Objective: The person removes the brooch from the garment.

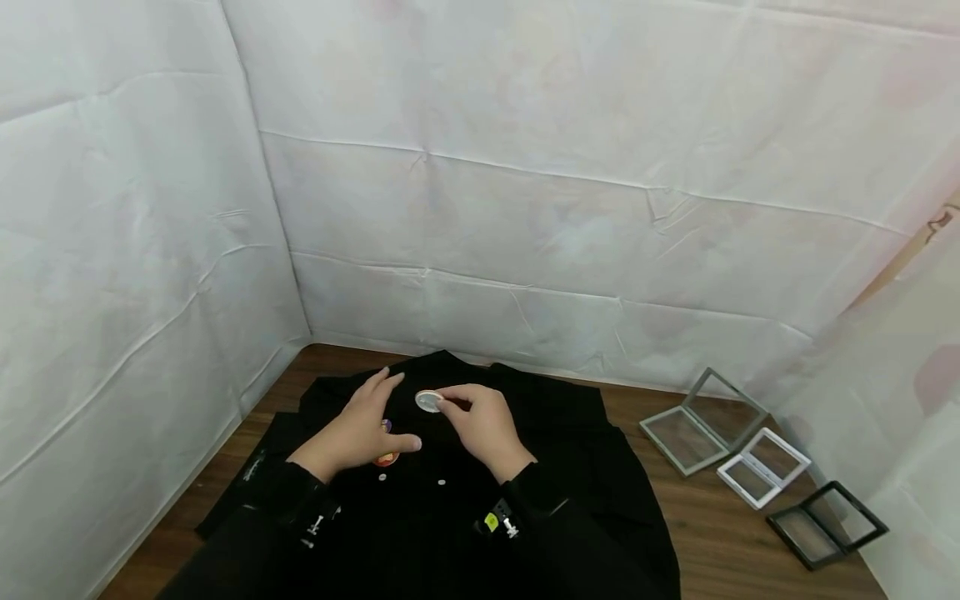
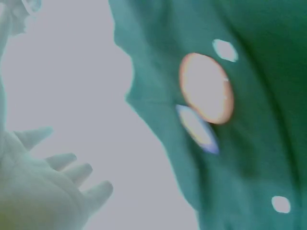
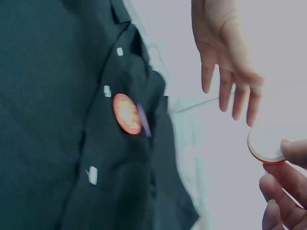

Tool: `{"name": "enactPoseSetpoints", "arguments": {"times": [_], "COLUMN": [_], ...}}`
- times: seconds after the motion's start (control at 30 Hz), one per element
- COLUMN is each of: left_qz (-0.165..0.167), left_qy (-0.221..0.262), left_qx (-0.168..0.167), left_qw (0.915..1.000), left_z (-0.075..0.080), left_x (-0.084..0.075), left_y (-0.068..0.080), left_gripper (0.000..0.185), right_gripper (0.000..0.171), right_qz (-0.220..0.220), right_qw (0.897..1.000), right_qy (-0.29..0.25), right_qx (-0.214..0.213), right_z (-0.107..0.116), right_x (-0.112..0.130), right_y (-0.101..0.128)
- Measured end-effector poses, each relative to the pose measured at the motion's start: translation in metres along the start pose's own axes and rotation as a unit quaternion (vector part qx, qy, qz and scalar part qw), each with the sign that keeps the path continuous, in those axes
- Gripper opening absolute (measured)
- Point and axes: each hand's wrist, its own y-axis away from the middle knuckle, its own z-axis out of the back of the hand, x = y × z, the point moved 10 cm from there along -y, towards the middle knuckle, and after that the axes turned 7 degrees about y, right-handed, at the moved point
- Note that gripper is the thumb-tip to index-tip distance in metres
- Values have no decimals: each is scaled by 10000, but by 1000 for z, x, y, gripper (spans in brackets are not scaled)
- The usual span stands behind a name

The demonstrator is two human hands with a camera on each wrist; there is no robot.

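The right hand (image 1: 483,425) pinches a round white badge (image 1: 428,401) by its edge, just above the black shirt (image 1: 450,500); the left hand (image 1: 360,429) lies flat on the shirt with fingers straight, holding nothing; an orange badge (image 1: 386,458) sits on the shirt by its thumb; three frames (image 1: 750,454) lie on the brown surface (image 1: 720,533), well apart

A brown wooden table (image 1: 697,533) carries a black shirt (image 1: 570,467) and three open frame cases (image 1: 761,467).
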Motion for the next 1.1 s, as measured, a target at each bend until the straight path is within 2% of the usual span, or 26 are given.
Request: {"name": "enactPoseSetpoints", "arguments": {"times": [0.2, 0.4, 0.5, 0.67, 0.83, 0.97, 1.1], "left_qz": [-703, -1480, -1590, -1616, -1839, -1919, -1997], "left_qy": [457, 513, 437, 37, -615, -859, -850], "left_qx": [-185, -456, -653, -1188, -1598, -1520, -1290], "left_qw": [9963, 9866, 9841, 9797, 9679, 9658, 9676], "left_z": [0, -10, -12, -8, -2, -2, -7], "left_x": [-56, -107, -125, -142, -154, -156, -157], "left_y": [6, 16, 19, 21, 21, 20, 20], "left_gripper": [99, 74, 63, 38, 4, 9, 10], "right_gripper": [15, 15, 16, 15, 15, 13, 12], "right_qz": [404, 648, 700, 917, 1295, 1673, 1992], "right_qw": [9988, 9965, 9954, 9914, 9794, 9633, 9499], "right_qy": [143, 158, 390, 896, 1548, 2096, 2404], "right_qx": [-231, -512, -529, -259, -100, -92, -107], "right_z": [41, 83, 99, 106, 108, 108, 106], "right_x": [4, 10, 16, 27, 39, 50, 61], "right_y": [17, 36, 43, 47, 49, 50, 50]}}
